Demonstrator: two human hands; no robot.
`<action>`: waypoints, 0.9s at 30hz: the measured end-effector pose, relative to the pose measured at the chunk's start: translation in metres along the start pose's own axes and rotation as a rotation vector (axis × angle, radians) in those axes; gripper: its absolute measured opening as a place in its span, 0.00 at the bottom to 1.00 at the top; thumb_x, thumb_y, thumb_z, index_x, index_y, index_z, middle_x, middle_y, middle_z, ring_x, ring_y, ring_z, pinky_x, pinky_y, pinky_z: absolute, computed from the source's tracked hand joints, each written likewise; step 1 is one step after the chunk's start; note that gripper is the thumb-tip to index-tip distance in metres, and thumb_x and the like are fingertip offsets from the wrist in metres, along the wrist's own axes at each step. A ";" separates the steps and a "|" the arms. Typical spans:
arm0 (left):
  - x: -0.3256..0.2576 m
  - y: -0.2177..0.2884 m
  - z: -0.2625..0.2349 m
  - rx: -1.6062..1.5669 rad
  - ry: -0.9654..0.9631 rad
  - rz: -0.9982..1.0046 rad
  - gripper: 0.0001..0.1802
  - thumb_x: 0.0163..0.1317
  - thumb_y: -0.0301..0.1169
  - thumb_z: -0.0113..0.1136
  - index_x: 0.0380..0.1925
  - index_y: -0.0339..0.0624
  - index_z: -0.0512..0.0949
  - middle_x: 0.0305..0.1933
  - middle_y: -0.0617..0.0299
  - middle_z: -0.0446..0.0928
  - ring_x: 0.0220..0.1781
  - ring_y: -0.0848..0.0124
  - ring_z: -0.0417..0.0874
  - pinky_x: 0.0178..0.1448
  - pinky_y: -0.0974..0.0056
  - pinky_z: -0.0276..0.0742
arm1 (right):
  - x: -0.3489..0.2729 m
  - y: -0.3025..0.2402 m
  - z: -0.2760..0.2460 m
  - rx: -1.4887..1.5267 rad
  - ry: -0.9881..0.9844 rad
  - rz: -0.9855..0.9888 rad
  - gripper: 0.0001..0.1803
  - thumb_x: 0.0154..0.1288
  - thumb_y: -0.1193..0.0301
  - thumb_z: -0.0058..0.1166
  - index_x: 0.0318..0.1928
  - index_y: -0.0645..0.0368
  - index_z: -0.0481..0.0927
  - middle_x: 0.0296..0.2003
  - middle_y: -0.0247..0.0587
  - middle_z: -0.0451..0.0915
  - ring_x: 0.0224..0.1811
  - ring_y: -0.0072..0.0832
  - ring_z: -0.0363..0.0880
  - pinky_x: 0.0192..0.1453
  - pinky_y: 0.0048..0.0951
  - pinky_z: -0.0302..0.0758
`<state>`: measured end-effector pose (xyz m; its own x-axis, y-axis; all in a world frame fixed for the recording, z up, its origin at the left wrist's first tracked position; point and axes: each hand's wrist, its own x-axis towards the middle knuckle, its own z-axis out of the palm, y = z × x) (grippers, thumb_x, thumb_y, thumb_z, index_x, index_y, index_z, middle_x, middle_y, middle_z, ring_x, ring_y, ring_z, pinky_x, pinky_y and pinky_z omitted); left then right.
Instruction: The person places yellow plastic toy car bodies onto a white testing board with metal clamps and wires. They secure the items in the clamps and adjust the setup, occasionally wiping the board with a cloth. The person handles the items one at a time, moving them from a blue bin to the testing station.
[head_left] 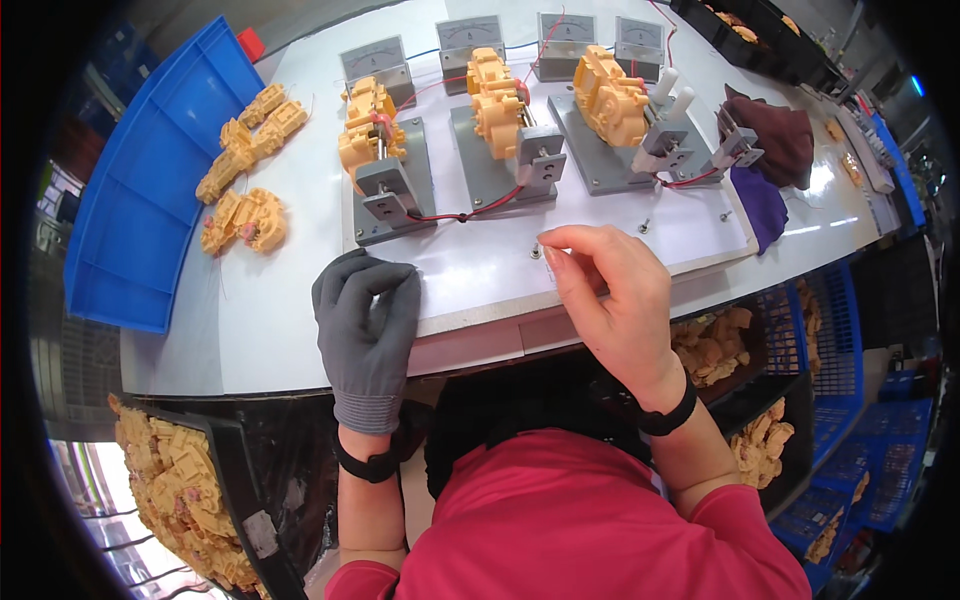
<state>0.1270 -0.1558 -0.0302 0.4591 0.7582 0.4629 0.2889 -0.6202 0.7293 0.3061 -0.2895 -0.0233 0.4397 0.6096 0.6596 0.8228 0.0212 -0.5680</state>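
Note:
My left hand [366, 325], in a grey knit glove, rests at the front edge of the white board with fingers bent. Its thumb and forefinger curl together in a pinch; whatever is between their tips is hidden. My bare right hand [612, 295] has thumb and forefinger closed at a small metal toggle switch [535, 252] on the board. Beyond my hands, yellow plastic gear housings [368, 130] [495, 105] [610, 98] sit on grey metal test stands [592, 160] with clamp blocks and red wires. Another stand's clamp block [738, 148] is at the right.
Analog meters [470, 45] line the back. Loose yellow housings [245, 220] lie left, beside a blue bin [150, 190]. Dark red cloth [770, 140] and purple cloth [760, 208] lie right. More toggle switches [645, 227] stand on the board. Crates of yellow parts [185, 500] are below the table.

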 end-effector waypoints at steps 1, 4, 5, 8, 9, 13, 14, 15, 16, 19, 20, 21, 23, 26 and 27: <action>0.000 0.000 0.000 0.000 -0.001 -0.001 0.06 0.57 0.22 0.67 0.36 0.39 0.83 0.43 0.57 0.79 0.55 0.59 0.76 0.61 0.57 0.70 | 0.001 -0.003 -0.002 -0.009 -0.019 0.022 0.06 0.62 0.75 0.64 0.39 0.54 0.83 0.26 0.33 0.78 0.23 0.30 0.74 0.30 0.31 0.69; -0.001 -0.001 -0.001 0.003 -0.001 -0.002 0.06 0.57 0.22 0.67 0.36 0.39 0.83 0.43 0.57 0.79 0.55 0.59 0.76 0.61 0.57 0.70 | 0.002 -0.005 -0.003 -0.016 -0.026 0.036 0.06 0.62 0.76 0.63 0.40 0.55 0.83 0.29 0.35 0.78 0.24 0.32 0.76 0.30 0.31 0.71; -0.001 -0.001 -0.001 0.006 -0.001 0.000 0.06 0.57 0.23 0.67 0.36 0.39 0.83 0.43 0.57 0.79 0.55 0.59 0.75 0.61 0.57 0.70 | 0.002 -0.005 -0.003 -0.015 -0.021 0.032 0.06 0.62 0.76 0.63 0.40 0.55 0.83 0.30 0.35 0.79 0.24 0.32 0.77 0.30 0.32 0.71; -0.001 0.001 -0.001 0.004 0.001 -0.003 0.06 0.57 0.23 0.67 0.35 0.39 0.83 0.44 0.58 0.79 0.56 0.59 0.75 0.60 0.57 0.71 | 0.003 -0.004 -0.004 0.004 -0.033 0.044 0.06 0.63 0.77 0.62 0.40 0.56 0.83 0.31 0.38 0.79 0.26 0.34 0.78 0.32 0.33 0.74; 0.000 0.001 -0.001 0.002 0.001 -0.005 0.06 0.57 0.23 0.67 0.36 0.40 0.83 0.44 0.58 0.79 0.56 0.59 0.75 0.60 0.57 0.71 | 0.003 -0.004 -0.004 0.008 -0.036 0.047 0.06 0.63 0.77 0.62 0.41 0.56 0.83 0.31 0.38 0.79 0.26 0.34 0.78 0.32 0.33 0.74; -0.001 -0.003 0.000 0.003 -0.006 0.009 0.06 0.57 0.23 0.67 0.36 0.40 0.83 0.44 0.58 0.79 0.56 0.59 0.75 0.60 0.57 0.71 | 0.004 -0.004 -0.003 0.007 -0.035 0.051 0.05 0.64 0.76 0.62 0.41 0.56 0.83 0.32 0.38 0.79 0.28 0.35 0.79 0.33 0.33 0.74; -0.001 -0.003 0.000 -0.003 -0.005 0.006 0.06 0.57 0.23 0.67 0.36 0.40 0.83 0.44 0.58 0.79 0.56 0.59 0.75 0.60 0.57 0.71 | 0.004 -0.004 -0.003 0.003 -0.036 0.052 0.05 0.64 0.76 0.62 0.41 0.56 0.83 0.32 0.38 0.79 0.28 0.35 0.79 0.33 0.33 0.74; -0.001 -0.003 0.000 -0.008 -0.004 0.002 0.06 0.57 0.23 0.67 0.36 0.40 0.83 0.43 0.58 0.79 0.56 0.59 0.75 0.60 0.57 0.71 | 0.004 -0.004 -0.003 -0.003 -0.039 0.052 0.05 0.64 0.76 0.62 0.41 0.56 0.83 0.32 0.38 0.79 0.28 0.35 0.79 0.33 0.34 0.74; -0.001 -0.003 0.000 -0.015 -0.003 -0.001 0.06 0.57 0.23 0.67 0.36 0.40 0.83 0.43 0.58 0.79 0.56 0.59 0.75 0.60 0.57 0.71 | 0.004 -0.005 -0.003 -0.010 -0.042 0.052 0.05 0.64 0.75 0.62 0.40 0.56 0.83 0.32 0.38 0.79 0.28 0.35 0.79 0.33 0.34 0.74; -0.001 -0.004 0.000 -0.012 0.004 0.008 0.06 0.57 0.23 0.67 0.36 0.40 0.83 0.43 0.59 0.79 0.56 0.59 0.75 0.60 0.57 0.71 | 0.004 -0.005 -0.003 -0.044 -0.057 0.054 0.05 0.63 0.75 0.63 0.40 0.55 0.84 0.32 0.37 0.80 0.28 0.35 0.78 0.34 0.34 0.74; -0.001 -0.004 0.000 -0.009 0.004 0.008 0.06 0.57 0.23 0.67 0.35 0.40 0.83 0.43 0.59 0.79 0.56 0.59 0.76 0.60 0.57 0.71 | 0.004 -0.005 -0.003 -0.057 -0.063 0.054 0.05 0.63 0.75 0.63 0.40 0.55 0.84 0.32 0.36 0.80 0.28 0.35 0.78 0.34 0.34 0.73; -0.001 -0.004 0.000 -0.007 0.004 0.008 0.06 0.57 0.23 0.67 0.35 0.40 0.83 0.43 0.59 0.79 0.56 0.59 0.76 0.60 0.57 0.71 | 0.004 -0.005 -0.003 -0.061 -0.063 0.049 0.05 0.63 0.75 0.63 0.40 0.54 0.84 0.32 0.36 0.80 0.28 0.35 0.78 0.34 0.34 0.73; 0.000 -0.004 0.000 -0.003 0.005 0.012 0.06 0.57 0.23 0.67 0.35 0.40 0.83 0.43 0.59 0.80 0.55 0.59 0.76 0.60 0.57 0.71 | 0.004 -0.004 -0.002 -0.069 -0.064 0.038 0.05 0.62 0.74 0.63 0.39 0.54 0.84 0.32 0.35 0.80 0.28 0.35 0.78 0.34 0.34 0.73; 0.000 -0.005 0.001 0.002 0.008 0.020 0.06 0.57 0.23 0.67 0.35 0.40 0.83 0.43 0.59 0.80 0.55 0.59 0.76 0.60 0.57 0.71 | 0.003 -0.002 0.000 -0.069 -0.053 0.020 0.05 0.62 0.74 0.63 0.39 0.54 0.84 0.32 0.35 0.80 0.28 0.35 0.78 0.34 0.33 0.73; 0.000 -0.005 0.001 0.003 0.011 0.021 0.06 0.56 0.23 0.67 0.35 0.40 0.83 0.43 0.59 0.80 0.55 0.59 0.76 0.60 0.57 0.71 | 0.003 -0.002 0.001 -0.073 -0.053 0.018 0.05 0.62 0.74 0.63 0.39 0.53 0.84 0.32 0.34 0.80 0.29 0.35 0.78 0.34 0.33 0.73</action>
<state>0.1264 -0.1533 -0.0343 0.4554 0.7473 0.4838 0.2822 -0.6366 0.7177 0.3055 -0.2871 -0.0206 0.4369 0.6504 0.6213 0.8397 -0.0472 -0.5411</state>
